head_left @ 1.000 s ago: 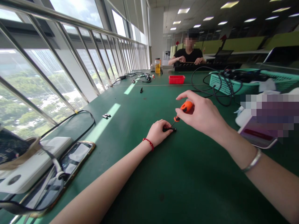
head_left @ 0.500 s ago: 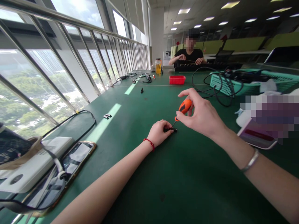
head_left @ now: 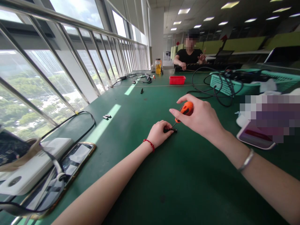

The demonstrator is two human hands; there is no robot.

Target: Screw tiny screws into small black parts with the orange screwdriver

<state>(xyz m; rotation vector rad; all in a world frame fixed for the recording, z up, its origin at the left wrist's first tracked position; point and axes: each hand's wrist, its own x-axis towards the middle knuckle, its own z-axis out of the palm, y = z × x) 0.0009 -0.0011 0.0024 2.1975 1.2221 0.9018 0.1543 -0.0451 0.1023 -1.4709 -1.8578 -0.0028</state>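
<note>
Pinched in the fingers of my left hand [head_left: 159, 133] is a small black part [head_left: 172, 130], held flat against the green table [head_left: 140, 175]. An orange and black screwdriver [head_left: 187, 108] leans over it, its thin shaft pointing down-left with the tip at the part. My right hand [head_left: 202, 118] is around the screwdriver's handle, thumb and forefinger reaching past it on the near and far sides. The other fingers are partly hidden behind the handle. Exactly where the tip meets the part is too small to make out.
Small black pieces lie at the left [head_left: 107, 117] and farther back [head_left: 142, 91]. A red tray [head_left: 177, 80], a jar [head_left: 158, 67] and a teal basket [head_left: 225, 86] with cables stand beyond. A phone [head_left: 77, 162] and white power bank [head_left: 35, 168] lie left. Across the table sits a person [head_left: 189, 57].
My right hand has shifted slightly, its thumb and forefinger extending leftward around the screwdriver handle. My left hand stays put with the black part. The person opposite has moved their hands.
</note>
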